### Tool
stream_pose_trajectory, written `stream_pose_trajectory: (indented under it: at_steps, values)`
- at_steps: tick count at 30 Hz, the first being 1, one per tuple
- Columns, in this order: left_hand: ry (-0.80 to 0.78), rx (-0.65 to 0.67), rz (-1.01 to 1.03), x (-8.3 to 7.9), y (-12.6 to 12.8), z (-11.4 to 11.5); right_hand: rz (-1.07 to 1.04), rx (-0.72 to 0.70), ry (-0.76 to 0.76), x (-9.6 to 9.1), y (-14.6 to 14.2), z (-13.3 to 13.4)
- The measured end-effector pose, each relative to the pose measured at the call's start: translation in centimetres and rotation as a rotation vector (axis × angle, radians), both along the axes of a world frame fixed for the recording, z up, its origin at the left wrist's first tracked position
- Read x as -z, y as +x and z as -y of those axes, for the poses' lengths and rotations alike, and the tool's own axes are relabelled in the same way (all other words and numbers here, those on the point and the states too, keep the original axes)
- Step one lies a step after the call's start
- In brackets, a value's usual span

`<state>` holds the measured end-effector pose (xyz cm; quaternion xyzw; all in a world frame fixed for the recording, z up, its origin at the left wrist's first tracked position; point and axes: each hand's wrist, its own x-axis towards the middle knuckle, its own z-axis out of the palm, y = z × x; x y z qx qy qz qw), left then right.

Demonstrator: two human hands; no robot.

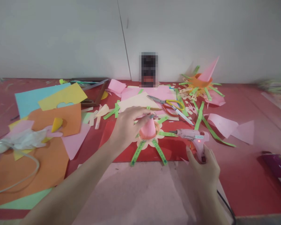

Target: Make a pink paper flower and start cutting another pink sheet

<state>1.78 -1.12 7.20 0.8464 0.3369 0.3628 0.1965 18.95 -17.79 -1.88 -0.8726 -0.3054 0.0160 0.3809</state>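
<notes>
My left hand (133, 123) reaches over a pink paper cone (148, 129), its fingers closed about the cone's tip. The cone stands inside a small orange ring on a pale flower-shaped paper base. Green paper strips (159, 152) with dark marks and star ends fan out from that base, on a red sheet (121, 153). On the right, my right hand (204, 165) grips a pale pink hot glue gun (194, 136) by its handle. A small red light glows on the gun, and its nozzle points left, beside one green strip.
Scissors (166, 101) and a white pen (184, 116) lie on paper behind the flower. A similar paper piece (202, 81) stands at back right. Coloured sheets (53, 117), a white cable (35, 172) and a dark tray (100, 93) are left; a purple box (277, 170) is right.
</notes>
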Motion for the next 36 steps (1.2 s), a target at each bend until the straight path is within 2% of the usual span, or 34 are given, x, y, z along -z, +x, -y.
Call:
stream_pose_trajectory:
  at_steps: [9,16,23,29,36]
  values:
    - [0.148,-0.060,0.068,-1.5,-0.3,1.3,-0.020,0.050,0.076,-1.0,-0.2,-0.1]
    - [0.284,-0.126,0.132,-2.3,-0.5,1.7,-0.014,0.069,0.091,-1.1,-0.1,-0.1]
    - [0.301,-0.180,0.089,-0.7,0.0,1.0,-0.024,0.072,0.110,-1.2,-0.3,-0.3]
    - [0.298,-0.123,0.030,0.9,0.7,0.4,-0.081,0.063,0.047,-1.6,-0.5,-0.4]
    - [0.317,-0.121,-0.013,1.5,1.1,0.4,-0.038,0.068,0.042,-0.3,-0.1,-0.1]
